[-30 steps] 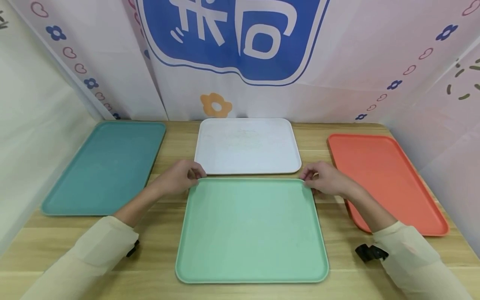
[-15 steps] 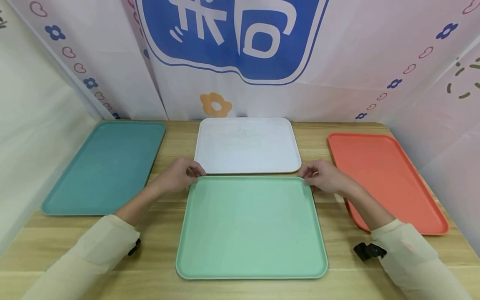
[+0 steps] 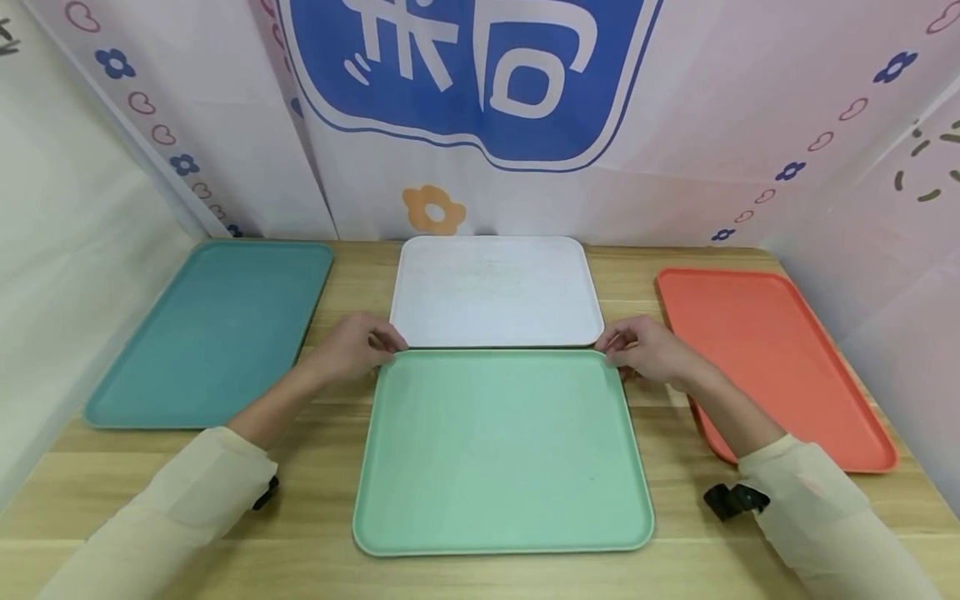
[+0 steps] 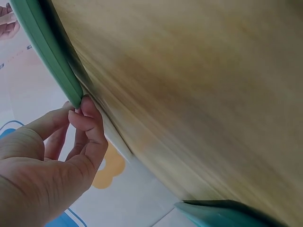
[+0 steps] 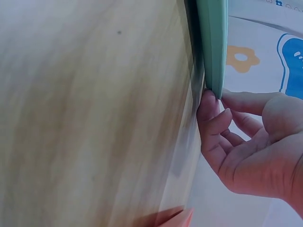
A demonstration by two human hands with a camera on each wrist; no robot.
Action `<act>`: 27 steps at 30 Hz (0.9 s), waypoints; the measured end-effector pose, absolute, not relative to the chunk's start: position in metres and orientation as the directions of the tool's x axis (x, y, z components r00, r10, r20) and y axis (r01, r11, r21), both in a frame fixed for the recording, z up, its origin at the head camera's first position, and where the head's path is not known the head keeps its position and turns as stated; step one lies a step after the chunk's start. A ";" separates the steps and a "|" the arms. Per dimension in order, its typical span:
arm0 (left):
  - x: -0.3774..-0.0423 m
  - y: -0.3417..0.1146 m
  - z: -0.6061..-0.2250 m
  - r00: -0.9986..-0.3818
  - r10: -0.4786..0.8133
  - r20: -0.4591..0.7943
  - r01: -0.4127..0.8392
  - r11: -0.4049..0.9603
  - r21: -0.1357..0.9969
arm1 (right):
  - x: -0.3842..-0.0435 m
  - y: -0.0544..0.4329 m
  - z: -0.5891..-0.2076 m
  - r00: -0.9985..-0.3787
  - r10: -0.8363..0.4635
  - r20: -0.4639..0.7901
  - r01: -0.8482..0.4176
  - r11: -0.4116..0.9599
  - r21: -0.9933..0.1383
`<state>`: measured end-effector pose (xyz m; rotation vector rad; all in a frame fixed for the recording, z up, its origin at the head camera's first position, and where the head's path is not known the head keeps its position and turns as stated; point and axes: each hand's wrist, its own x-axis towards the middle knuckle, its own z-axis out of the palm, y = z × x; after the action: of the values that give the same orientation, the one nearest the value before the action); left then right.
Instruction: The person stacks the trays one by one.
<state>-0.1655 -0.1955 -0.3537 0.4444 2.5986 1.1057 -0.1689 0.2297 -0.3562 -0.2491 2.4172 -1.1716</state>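
Note:
A light green tray (image 3: 501,454) lies on the wooden table in the middle of the head view. My left hand (image 3: 354,343) pinches its far left corner. At the far right corner, my right hand (image 3: 651,350) pinches it in the same way. Both wrist views show thumb and fingers of the left hand (image 4: 57,156) and right hand (image 5: 255,146) meeting at the tray's corners. Just beyond lies a white tray (image 3: 497,292), its near edge almost against the green one; whether they touch I cannot tell.
A teal tray (image 3: 217,333) lies at the left of the table and a red tray (image 3: 772,367) at the right. White printed cloth (image 3: 517,200) hangs behind and along both sides. Bare wood (image 3: 315,517) shows around the trays.
The light green tray has slid a little away from me, narrowing the gap to the white tray. Both hands have moved with it, keeping their pinch. The other trays have stayed put.

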 end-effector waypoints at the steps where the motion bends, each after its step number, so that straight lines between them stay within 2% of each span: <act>1: -0.166 -0.195 -0.353 -0.913 0.382 -0.142 0.162 0.659 0.734 | -0.169 0.230 -0.356 -0.888 -0.337 -0.314 0.036 0.629 -0.777; 10: -0.168 -0.194 -0.350 -0.916 0.353 -0.190 0.098 0.657 0.747 | -0.170 0.229 -0.357 -0.898 -0.302 -0.321 0.056 0.645 -0.762; 27: -0.167 -0.199 -0.349 -0.899 0.378 -0.223 0.067 0.621 0.781 | -0.169 0.229 -0.353 -0.903 -0.289 -0.317 0.049 0.664 -0.746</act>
<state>-0.1667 -0.1987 -0.3489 0.3557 2.4802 1.1728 -0.1695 0.2290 -0.3526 -0.1882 2.4694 -1.1245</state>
